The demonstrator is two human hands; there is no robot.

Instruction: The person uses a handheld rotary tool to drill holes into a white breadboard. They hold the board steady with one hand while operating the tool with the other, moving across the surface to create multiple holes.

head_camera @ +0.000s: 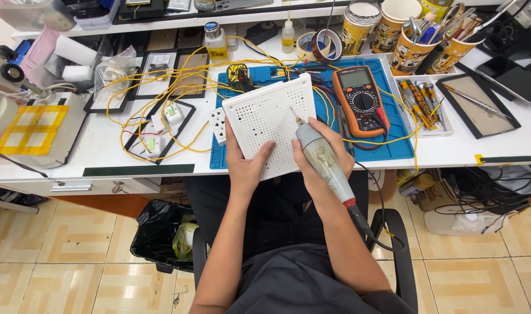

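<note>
Lap: dark trousers and both forearms fill the bottom of the head view, with a chair armrest at about 4 o'clock.
Right hand: fingers clenched around a grey pen-shaped rotary tool, its red-ringed tail and black cord running off toward 5 o'clock, its thin tip touching the board up at 11 o'clock.
Left hand: gripping the white perforated board at its lower left edge, thumb lying on the face.
Board spot: held tilted over the desk edge, overlapping the blue work mat.
Meter: orange multimeter sits on the mat at 2 o'clock of the board, close by.
Wires: yellow wires loop across the desk from 9 to 12 o'clock.
Cups: paper cups with tools stand at 1 o'clock, well apart from the hands.
Floor: black bin at 8 o'clock, under the desk edge.
</note>
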